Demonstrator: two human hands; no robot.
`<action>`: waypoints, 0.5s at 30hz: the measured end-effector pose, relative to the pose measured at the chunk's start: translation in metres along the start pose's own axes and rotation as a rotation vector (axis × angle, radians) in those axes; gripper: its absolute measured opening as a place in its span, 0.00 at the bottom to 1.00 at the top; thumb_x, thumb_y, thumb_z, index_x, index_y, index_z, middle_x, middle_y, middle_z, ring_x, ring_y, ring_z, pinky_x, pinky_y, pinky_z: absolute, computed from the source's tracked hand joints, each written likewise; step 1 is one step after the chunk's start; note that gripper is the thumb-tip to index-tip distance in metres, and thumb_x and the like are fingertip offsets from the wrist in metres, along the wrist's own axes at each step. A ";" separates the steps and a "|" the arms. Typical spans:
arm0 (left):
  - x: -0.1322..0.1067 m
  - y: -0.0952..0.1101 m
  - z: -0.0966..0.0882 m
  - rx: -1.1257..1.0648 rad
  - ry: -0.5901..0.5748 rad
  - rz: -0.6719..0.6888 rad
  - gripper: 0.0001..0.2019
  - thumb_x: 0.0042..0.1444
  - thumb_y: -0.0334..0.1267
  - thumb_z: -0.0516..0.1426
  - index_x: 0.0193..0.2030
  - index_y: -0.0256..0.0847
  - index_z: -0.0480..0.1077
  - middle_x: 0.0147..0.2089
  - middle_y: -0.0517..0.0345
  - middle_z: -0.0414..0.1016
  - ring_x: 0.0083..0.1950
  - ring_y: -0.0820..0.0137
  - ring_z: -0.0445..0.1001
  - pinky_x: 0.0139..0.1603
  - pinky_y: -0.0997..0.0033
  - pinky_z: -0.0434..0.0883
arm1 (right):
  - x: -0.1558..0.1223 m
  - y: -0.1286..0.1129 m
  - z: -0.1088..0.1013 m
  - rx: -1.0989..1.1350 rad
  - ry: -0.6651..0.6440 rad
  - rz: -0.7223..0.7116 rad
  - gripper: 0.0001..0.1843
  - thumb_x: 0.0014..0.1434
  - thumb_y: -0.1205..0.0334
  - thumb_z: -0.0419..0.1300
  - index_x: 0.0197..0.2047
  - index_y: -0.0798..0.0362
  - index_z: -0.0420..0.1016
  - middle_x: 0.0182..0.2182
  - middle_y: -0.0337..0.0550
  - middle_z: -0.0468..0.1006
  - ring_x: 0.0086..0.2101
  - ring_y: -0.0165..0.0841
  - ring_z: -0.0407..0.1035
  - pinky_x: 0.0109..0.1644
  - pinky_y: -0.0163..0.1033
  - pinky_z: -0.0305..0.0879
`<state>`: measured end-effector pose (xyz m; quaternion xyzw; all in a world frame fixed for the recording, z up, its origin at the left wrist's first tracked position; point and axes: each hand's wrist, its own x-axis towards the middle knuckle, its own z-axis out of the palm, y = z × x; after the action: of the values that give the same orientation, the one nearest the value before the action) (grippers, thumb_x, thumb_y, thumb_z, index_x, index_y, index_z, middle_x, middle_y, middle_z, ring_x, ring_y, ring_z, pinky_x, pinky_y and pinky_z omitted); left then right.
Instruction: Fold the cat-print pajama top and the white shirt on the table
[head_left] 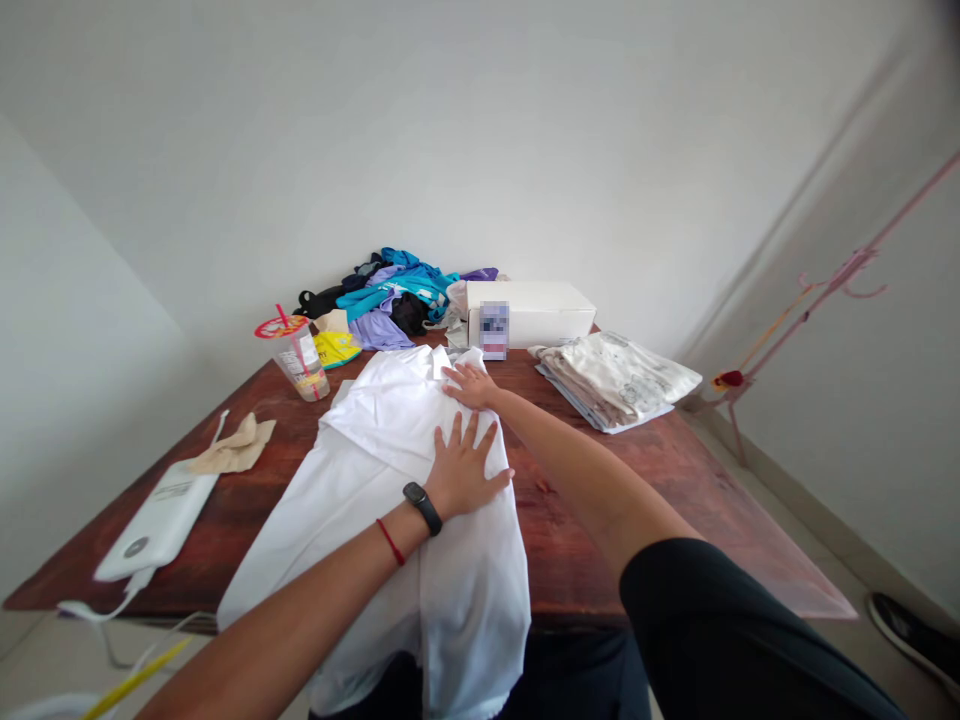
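Note:
A white shirt lies along the middle of the table, its lower end hanging over the front edge toward me. My left hand rests on the shirt near its right edge, palm down with the fingers spread. Just beyond it, my right hand lies flat on the upper part of the shirt, close to the collar end. Both hands press on the cloth without gripping it. Part of the shirt is folded over on its upper left side.
On the wooden table stand a plastic cup with a straw, a white power bank with a cable, and a brown napkin. Behind are a clothes heap and a white box. Folded clothes lie at right.

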<state>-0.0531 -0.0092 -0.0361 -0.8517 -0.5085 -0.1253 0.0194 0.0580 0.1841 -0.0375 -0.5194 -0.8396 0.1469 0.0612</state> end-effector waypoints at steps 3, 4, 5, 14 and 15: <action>0.000 0.003 -0.001 -0.010 0.004 0.000 0.38 0.63 0.65 0.51 0.75 0.48 0.57 0.78 0.43 0.50 0.77 0.36 0.43 0.68 0.26 0.49 | -0.001 -0.002 -0.004 -0.027 -0.010 0.009 0.41 0.68 0.32 0.39 0.78 0.40 0.42 0.77 0.42 0.41 0.74 0.45 0.34 0.75 0.55 0.35; -0.001 0.004 -0.002 -0.011 0.008 -0.003 0.38 0.63 0.64 0.52 0.75 0.49 0.59 0.78 0.43 0.50 0.77 0.36 0.44 0.68 0.26 0.48 | -0.002 -0.004 -0.006 -0.038 -0.012 0.011 0.41 0.69 0.32 0.40 0.78 0.40 0.42 0.77 0.42 0.41 0.74 0.45 0.34 0.75 0.55 0.35; -0.003 0.006 -0.004 -0.013 0.013 -0.007 0.37 0.63 0.63 0.53 0.74 0.49 0.60 0.77 0.43 0.51 0.77 0.36 0.44 0.69 0.26 0.48 | -0.004 -0.005 -0.008 -0.051 -0.015 0.012 0.40 0.69 0.33 0.40 0.78 0.40 0.42 0.76 0.42 0.41 0.74 0.44 0.35 0.75 0.55 0.36; -0.029 0.016 -0.011 -0.160 0.108 0.003 0.25 0.66 0.54 0.52 0.69 0.58 0.66 0.75 0.55 0.58 0.77 0.49 0.50 0.74 0.37 0.48 | -0.037 -0.033 -0.011 -0.171 0.122 0.081 0.36 0.74 0.46 0.36 0.78 0.55 0.40 0.76 0.52 0.37 0.74 0.42 0.36 0.74 0.51 0.44; -0.030 0.016 -0.011 -0.170 0.113 -0.002 0.26 0.66 0.54 0.53 0.69 0.58 0.67 0.75 0.54 0.58 0.77 0.49 0.50 0.74 0.38 0.48 | -0.040 -0.035 -0.010 -0.179 0.131 0.091 0.36 0.74 0.47 0.36 0.78 0.57 0.40 0.76 0.54 0.38 0.74 0.42 0.37 0.73 0.51 0.45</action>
<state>-0.0545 -0.0446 -0.0311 -0.8413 -0.4951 -0.2159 -0.0241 0.0491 0.1357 -0.0152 -0.5688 -0.8192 0.0399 0.0624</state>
